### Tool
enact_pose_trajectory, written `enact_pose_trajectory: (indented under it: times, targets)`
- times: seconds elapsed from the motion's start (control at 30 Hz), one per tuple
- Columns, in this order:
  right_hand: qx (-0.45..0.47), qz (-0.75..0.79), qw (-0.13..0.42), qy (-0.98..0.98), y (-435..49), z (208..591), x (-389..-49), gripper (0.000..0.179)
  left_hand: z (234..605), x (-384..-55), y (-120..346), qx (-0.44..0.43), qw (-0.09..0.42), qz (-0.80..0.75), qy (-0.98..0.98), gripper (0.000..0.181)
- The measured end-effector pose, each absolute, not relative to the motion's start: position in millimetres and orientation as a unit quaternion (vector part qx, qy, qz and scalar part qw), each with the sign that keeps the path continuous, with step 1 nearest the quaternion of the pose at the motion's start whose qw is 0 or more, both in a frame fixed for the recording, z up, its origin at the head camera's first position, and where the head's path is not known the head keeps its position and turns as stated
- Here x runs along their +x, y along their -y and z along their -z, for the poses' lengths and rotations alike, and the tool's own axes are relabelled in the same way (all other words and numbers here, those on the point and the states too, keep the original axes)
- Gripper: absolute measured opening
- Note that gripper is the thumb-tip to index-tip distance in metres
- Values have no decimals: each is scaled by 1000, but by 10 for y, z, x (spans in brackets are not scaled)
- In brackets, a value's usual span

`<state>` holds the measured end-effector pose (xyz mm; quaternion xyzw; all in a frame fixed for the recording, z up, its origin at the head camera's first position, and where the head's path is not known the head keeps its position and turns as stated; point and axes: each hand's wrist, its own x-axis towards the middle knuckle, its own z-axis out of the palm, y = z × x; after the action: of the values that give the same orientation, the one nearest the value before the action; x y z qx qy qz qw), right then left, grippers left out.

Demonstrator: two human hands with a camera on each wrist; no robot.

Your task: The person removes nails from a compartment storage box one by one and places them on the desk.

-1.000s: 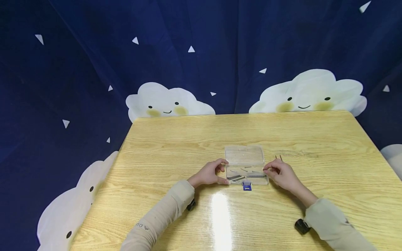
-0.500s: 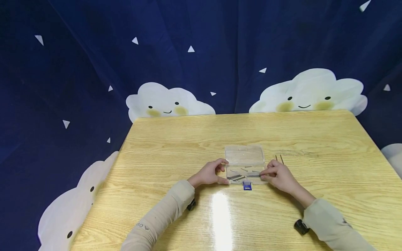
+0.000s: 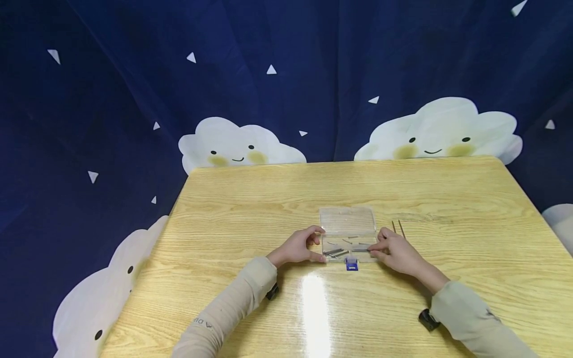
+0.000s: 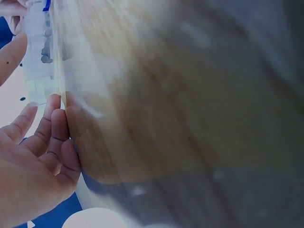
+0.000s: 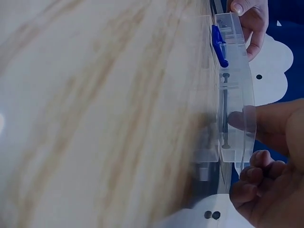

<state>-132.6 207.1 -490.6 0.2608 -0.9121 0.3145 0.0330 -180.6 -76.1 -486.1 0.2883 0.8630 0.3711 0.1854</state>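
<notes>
A clear plastic compartment box [image 3: 336, 239] lies open on the table, its lid [image 3: 347, 219] folded back and its blue latch [image 3: 352, 264] at the front. My left hand [image 3: 297, 247] holds the box's left end between thumb and forefinger. Inside the right front compartment, thumb and forefinger of my right hand [image 3: 397, 252] pinch at the right end of long grey nails [image 3: 359, 249]. The right wrist view shows a long nail [image 5: 225, 102] through the clear wall, with a fingertip against it. Shorter nails [image 3: 336, 253] lie in the left front compartment, and small ones sit behind.
Two thin brown nails or rods [image 3: 402, 229] lie on the wooden table [image 3: 250, 199] just beyond my right hand. A dark blue curtain [image 3: 286, 109] with clouds hangs behind the table's far edge.
My right hand has moved left and slightly down, from the box's right edge into the right front compartment. My left hand stays on the box's left end.
</notes>
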Motion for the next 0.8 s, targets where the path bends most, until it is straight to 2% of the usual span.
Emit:
enact_pose_trajectory:
  times: [0.4, 0.63, 0.8]
  targets:
    - [288, -329, 23, 899, -2102, 4906, -1385, 7, 4853, -1793, 766, 280, 189, -375, -863, 64]
    - [369, -308, 21, 877, -2137, 4857, -1579, 21, 4869, -1804, 758, 280, 192, -380, -861, 63]
    - [427, -256, -26, 867, -2094, 4817, -1714, 29, 4879, -1811, 760, 284, 188, -384, -858, 63]
